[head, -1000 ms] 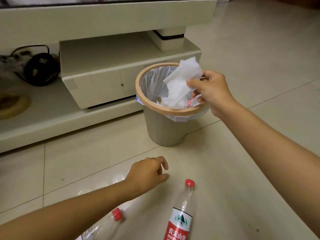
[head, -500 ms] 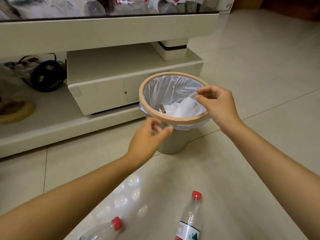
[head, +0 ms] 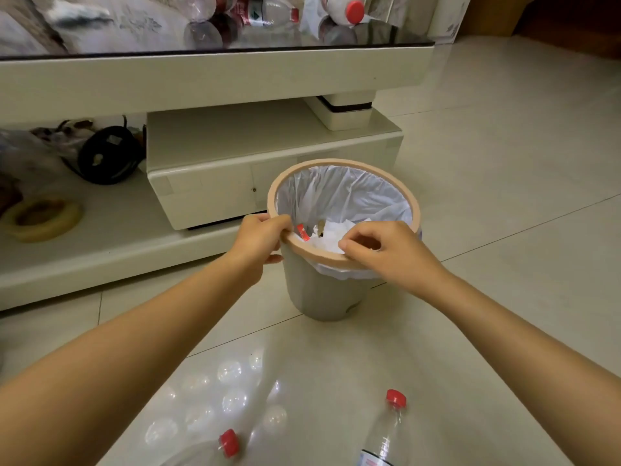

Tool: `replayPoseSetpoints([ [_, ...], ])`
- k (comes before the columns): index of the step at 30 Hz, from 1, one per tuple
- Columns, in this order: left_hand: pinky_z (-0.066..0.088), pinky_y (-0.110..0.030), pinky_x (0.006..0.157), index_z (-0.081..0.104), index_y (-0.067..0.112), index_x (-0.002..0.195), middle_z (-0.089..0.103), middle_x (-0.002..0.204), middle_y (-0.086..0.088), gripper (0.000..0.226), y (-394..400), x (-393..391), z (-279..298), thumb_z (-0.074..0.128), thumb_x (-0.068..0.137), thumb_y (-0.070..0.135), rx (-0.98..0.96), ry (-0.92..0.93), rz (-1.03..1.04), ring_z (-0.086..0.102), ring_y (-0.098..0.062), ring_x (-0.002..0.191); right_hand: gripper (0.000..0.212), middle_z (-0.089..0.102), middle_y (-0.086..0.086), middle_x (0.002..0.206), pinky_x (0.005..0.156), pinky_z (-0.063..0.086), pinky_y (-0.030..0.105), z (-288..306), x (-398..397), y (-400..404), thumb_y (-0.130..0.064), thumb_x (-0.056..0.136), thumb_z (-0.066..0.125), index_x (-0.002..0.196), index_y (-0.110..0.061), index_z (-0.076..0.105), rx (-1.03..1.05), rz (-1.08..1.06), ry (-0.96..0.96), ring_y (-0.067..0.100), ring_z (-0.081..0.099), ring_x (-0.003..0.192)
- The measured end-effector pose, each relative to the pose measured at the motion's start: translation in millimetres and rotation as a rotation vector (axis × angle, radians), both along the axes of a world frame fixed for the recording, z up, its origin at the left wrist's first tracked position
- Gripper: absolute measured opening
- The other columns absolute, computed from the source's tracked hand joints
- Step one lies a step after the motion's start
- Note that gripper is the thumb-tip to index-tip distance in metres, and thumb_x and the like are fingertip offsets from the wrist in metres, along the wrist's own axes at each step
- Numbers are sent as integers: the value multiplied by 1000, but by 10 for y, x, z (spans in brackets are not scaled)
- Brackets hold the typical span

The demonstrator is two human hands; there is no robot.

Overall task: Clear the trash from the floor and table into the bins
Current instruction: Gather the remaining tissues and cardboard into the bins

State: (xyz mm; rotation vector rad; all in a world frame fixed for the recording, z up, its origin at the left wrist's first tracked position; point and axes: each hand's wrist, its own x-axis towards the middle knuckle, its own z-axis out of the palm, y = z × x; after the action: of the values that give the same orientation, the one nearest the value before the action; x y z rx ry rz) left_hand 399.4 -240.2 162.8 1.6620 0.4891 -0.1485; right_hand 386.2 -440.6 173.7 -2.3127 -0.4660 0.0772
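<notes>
The bin [head: 336, 290] stood upright on the floor tiles [head: 504, 196], its long axis vertical and its mouth facing up, just in front of the low table [head: 215, 82] and near the table's drawer [head: 205, 193]. A white liner [head: 339, 193] was folded over under its tan rim [head: 342, 163]. Inside lay crumpled white paper [head: 331, 235] and a small red item [head: 301, 231].

The left hand [head: 260, 242] gripped the rim at about 8 o'clock, fingers curled over the top edge and thumb under it. The right hand [head: 389, 250] pinched the rim at about 5 o'clock, fingers bent over the edge.

2 clear bottles with red caps lay on the tiles at 6 o'clock from the bin, well apart from it. The left bottle [head: 201, 457] lay with its cap toward 2 o'clock; the right bottle [head: 386, 435] pointed its cap toward 12 o'clock. Both ran out of view at the bottom edge.

More bottles [head: 339, 10] lay on the glossy tabletop at 12 o'clock. A tape roll [head: 43, 218] sat on the lower shelf at 9 o'clock.
</notes>
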Motion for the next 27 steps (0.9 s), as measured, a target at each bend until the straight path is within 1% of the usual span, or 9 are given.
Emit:
replayPoseSetpoints([
  [2, 46, -27, 62, 59, 11, 84, 57, 77, -8, 3, 162, -116, -3, 57, 84, 14, 37, -6, 3, 52, -16, 74, 9, 69, -15, 79, 77, 53, 28, 39, 42, 70, -26, 87, 64, 83, -27, 71, 19, 5, 15, 3, 64, 79],
  [6, 43, -26, 60, 65, 8, 95, 59, 68, -3, 14, 537, -355, 4, 54, 90, 16, 78, -15, 38, 55, -12, 63, 5, 69, -14, 82, 80, 51, 25, 77, 202, 344, -21, 84, 69, 86, -26, 71, 8, 44, 69, 2, 64, 80],
  [9, 47, -27, 59, 63, 11, 88, 60, 68, -3, 12, 825, -467, 28, 55, 92, 18, 115, 2, 92, 58, -12, 59, 10, 67, -17, 85, 80, 52, 25, 100, 271, 656, -26, 81, 72, 91, -27, 70, -108, 146, 77, 0, 62, 81],
  [11, 51, -30, 62, 62, 14, 88, 61, 74, -8, 11, 1015, -513, 26, 55, 94, 20, 131, 18, 121, 59, -17, 61, 22, 65, -19, 94, 82, 51, 25, 107, 267, 836, -35, 79, 73, 100, -33, 65, -251, 230, 72, -1, 60, 84],
  [14, 55, -31, 66, 57, 12, 105, 64, 93, -17, 18, 1317, -568, 1, 55, 95, 27, 212, 31, 138, 63, -24, 73, 49, 58, -17, 117, 84, 48, 25, 106, 231, 1052, -47, 74, 74, 119, -39, 54, -412, 345, 77, 2, 55, 96],
  [15, 55, -31, 67, 56, 13, 106, 64, 97, -18, 18, 1426, -589, 0, 55, 95, 28, 238, 34, 142, 63, -26, 76, 58, 54, -17, 124, 86, 47, 25, 97, 211, 1118, -49, 73, 74, 124, -40, 49, -452, 379, 91, 3, 53, 102],
  [19, 55, -29, 62, 58, 15, 103, 67, 96, -16, 18, 1872, -683, 7, 56, 95, 31, 299, 17, 142, 65, -25, 74, 88, 36, -16, 145, 99, 42, 30, 82, 105, 1430, -57, 66, 76, 139, -42, 30, -586, 486, 90, 10, 42, 126],
  [23, 53, -26, 57, 57, 20, 95, 67, 89, -14, 13, 2283, -834, 30, 57, 94, 32, 335, 24, 176, 63, -21, 66, 95, 31, -13, 147, 103, 40, 36, 81, 0, 1926, -63, 62, 75, 139, -45, 23, -669, 582, 84, 17, 38, 131],
  [27, 52, -28, 60, 53, 23, 94, 66, 91, -12, 10, 2724, -1106, 50, 56, 94, 32, 394, 56, 227, 63, -22, 73, 95, 31, -9, 148, 107, 37, 42, 64, -173, 2489, -61, 66, 74, 142, -41, 21, -698, 680, 130, 21, 35, 133],
])
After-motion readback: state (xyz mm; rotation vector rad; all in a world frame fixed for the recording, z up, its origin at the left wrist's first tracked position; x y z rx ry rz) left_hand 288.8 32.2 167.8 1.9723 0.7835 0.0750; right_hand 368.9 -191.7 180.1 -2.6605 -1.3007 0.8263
